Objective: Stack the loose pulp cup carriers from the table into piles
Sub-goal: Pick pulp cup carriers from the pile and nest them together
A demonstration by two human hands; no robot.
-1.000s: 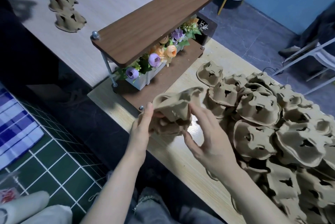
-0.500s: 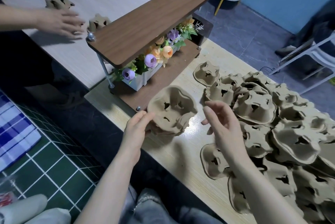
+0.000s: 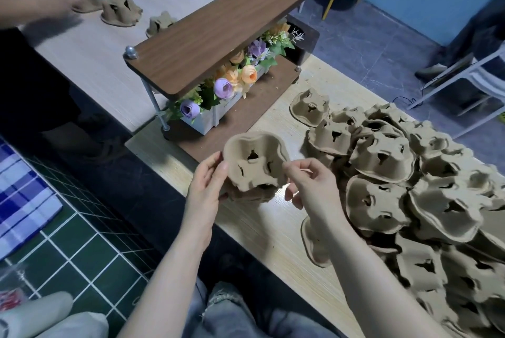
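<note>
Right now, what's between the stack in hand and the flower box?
Head view: only the shelf's dark wood base board lies between the carrier stack and the flower box.

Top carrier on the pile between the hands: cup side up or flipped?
Cup side up. The top carrier shows its hollow cup and slotted floor to the camera, rim uppermost, seated on the pile under it.

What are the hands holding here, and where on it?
Top carrier of the small stack: left hand grips its left rim, right hand pinches its right rim.

Matt, rough pulp carriers (image 3: 382,158) lie on a smooth pale wood-grain table (image 3: 262,231).
</note>
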